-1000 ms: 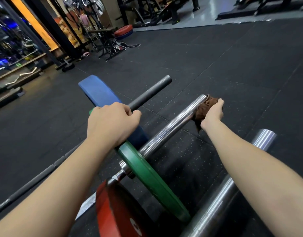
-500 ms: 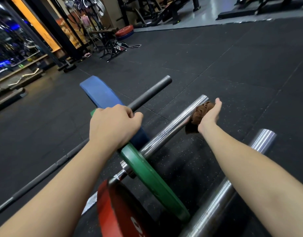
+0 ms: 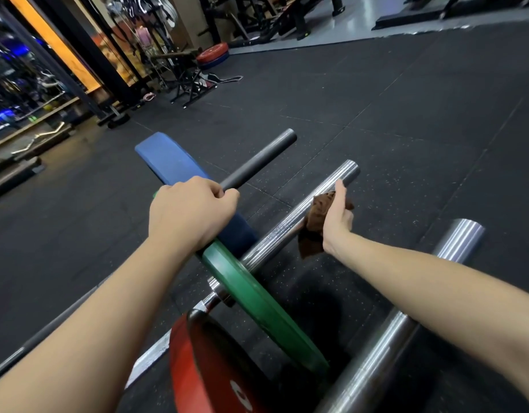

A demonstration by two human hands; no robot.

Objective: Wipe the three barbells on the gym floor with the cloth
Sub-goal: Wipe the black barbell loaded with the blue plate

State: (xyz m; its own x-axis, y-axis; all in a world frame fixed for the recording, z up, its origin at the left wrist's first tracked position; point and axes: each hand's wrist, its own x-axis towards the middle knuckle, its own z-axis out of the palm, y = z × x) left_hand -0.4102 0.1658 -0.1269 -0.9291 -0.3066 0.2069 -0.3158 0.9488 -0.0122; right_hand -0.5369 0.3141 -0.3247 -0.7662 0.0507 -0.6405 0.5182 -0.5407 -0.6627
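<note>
Landmark: a green plate [image 3: 266,308], standing on edge on the dark rubber gym floor [image 3: 376,129]; every place below is told from it.
Middle barbell: its chrome sleeve [image 3: 290,225] runs out of the green plate's hub, up and to the right.
Black barbell [image 3: 260,158]: lies just beyond the green plate and carries a blue plate [image 3: 171,159] that leans close behind it.
Near barbell [image 3: 391,332]: a thick chrome sleeve on the viewer's side of the green plate, with a red plate [image 3: 203,368] just in front of the landmark.
Left hand [image 3: 191,213]: sits on the green plate's top rim, fingers curled over it in a firm grip.
Right hand [image 3: 337,222]: out along the sleeve from the green plate, near the sleeve's free end, cupping a brown cloth [image 3: 315,225] against the metal, thumb pointing along the sleeve.
Cloth handling: soft, light and limp; a tail hangs loose below the palm. It likely works best bunched and wrapped round the sleeve.
Barbell handling: heavy, rigid, smooth steel that probably rolls or spins under a wipe, so steadying the plate rim looks sensible.
Task stage: the middle sleeve appears to be the one being wiped.
Writing: part of a white mark [image 3: 239,394] shows on the red plate, cut off by the frame and unreadable; no brand can be made out.
</note>
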